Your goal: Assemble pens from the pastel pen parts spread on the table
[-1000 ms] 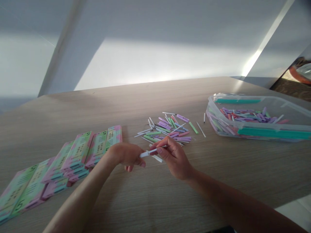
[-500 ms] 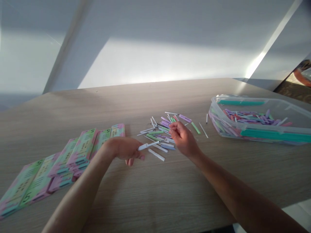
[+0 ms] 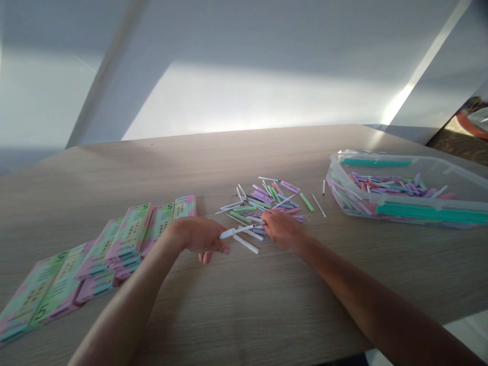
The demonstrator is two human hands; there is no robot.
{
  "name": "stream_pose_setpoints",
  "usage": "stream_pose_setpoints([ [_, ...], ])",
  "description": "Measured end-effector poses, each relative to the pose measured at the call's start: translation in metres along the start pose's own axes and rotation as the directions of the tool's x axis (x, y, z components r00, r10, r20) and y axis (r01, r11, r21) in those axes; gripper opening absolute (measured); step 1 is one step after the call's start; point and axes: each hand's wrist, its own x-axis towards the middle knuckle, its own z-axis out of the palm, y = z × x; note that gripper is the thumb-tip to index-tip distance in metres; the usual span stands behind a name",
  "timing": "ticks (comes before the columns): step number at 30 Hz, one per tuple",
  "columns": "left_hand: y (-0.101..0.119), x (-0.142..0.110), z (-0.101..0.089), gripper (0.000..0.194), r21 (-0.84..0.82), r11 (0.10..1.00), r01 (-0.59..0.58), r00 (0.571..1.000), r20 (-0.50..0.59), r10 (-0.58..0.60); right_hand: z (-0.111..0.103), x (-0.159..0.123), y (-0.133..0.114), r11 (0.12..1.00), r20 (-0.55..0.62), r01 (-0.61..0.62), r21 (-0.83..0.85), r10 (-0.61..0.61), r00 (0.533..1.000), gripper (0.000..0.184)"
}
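The person's left hand (image 3: 204, 239), palm turned down, grasps a white barrel (image 3: 227, 233) that projects from between its fingers toward the right hand (image 3: 284, 230). From the barrel's right end extends a slender white rod (image 3: 244, 229), directed to the right and slightly away from the person, so that barrel and rod together span the gap between the two hands. The fingers of the right hand are drawn together at the rod's far end, where a dark tip is partly visible; whether they pinch the tip, hold some smaller part or merely touch it cannot be told. Just below the rod, and between the hands, a loose white stick (image 3: 246, 244) lies obliquely on the tabletop (image 3: 236, 315). Immediately beyond the hands is a heap of small pieces (image 3: 263, 195), comprising purple, green, pink and blue tubes mixed with thin white rods; the right hand covers part of its near edge. To the right of the heap, a green tube (image 3: 307, 202) and a thin rod (image 3: 318, 205) lie apart from each other. Farther right, well apart from the right hand, stands a clear bin (image 3: 430, 203) with teal handles, containing similar coloured pieces. At left, beside and behind the left forearm, pink-and-green boxes (image 3: 129, 229) are arranged in an overlapping row.
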Motion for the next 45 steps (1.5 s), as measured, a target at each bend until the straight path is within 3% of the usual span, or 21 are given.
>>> stream_pose_setpoints([
  [10,0.002,-0.002,-0.001,0.022,0.031,1.000,-0.003,1.000,0.022,0.002,0.001,-0.002,0.011,0.995,0.005,0.096,-0.038,-0.096,0.995,0.013],
  [16,0.002,-0.001,-0.002,0.022,0.033,0.999,-0.006,1.000,0.030,0.005,0.000,-0.001,0.015,0.996,-0.044,0.087,-0.030,-0.088,0.995,0.016],
  [18,0.002,-0.001,-0.002,0.024,0.032,0.999,-0.006,0.999,0.032,0.005,-0.003,-0.001,0.014,0.998,-0.097,0.063,0.008,-0.061,0.993,0.017],
  [20,0.003,-0.001,-0.002,0.025,0.044,0.999,-0.005,0.999,0.032,0.004,-0.008,-0.003,0.013,0.987,-0.210,0.047,0.156,-0.013,0.978,0.015],
  [22,0.003,-0.001,-0.002,0.026,0.055,0.998,0.000,0.999,0.032,-0.002,-0.015,-0.006,0.012,0.898,-0.316,0.087,0.432,0.061,0.947,0.010],
  [23,0.003,-0.001,-0.002,0.026,0.057,0.998,0.000,0.999,0.032,-0.002,-0.019,-0.008,0.011,0.799,-0.336,0.133,0.586,0.090,0.937,0.009],
  [25,0.003,0.000,-0.001,0.027,0.054,0.999,-0.003,1.000,0.030,0.001,-0.027,-0.015,0.006,0.510,-0.319,0.228,0.829,0.097,0.943,0.009],
  [28,0.003,0.001,-0.002,0.028,0.051,0.999,0.014,0.999,0.030,-0.015,-0.039,-0.025,-0.005,0.074,-0.314,0.310,0.948,0.048,0.948,0.008],
  [30,0.003,0.001,-0.002,0.029,0.054,0.998,0.034,0.999,0.039,-0.037,-0.046,-0.031,-0.013,-0.059,-0.349,0.352,0.934,0.050,0.936,0.008],
  [39,0.004,0.003,-0.005,0.030,0.086,0.995,0.045,0.997,0.055,-0.050,-0.048,-0.039,-0.023,-0.116,-0.421,0.427,0.897,0.070,0.904,0.006],
  [45,0.002,0.003,-0.004,0.028,0.091,0.996,0.024,0.999,0.038,-0.027,-0.048,-0.042,-0.028,-0.094,-0.431,0.438,0.894,0.083,0.898,0.006],
])
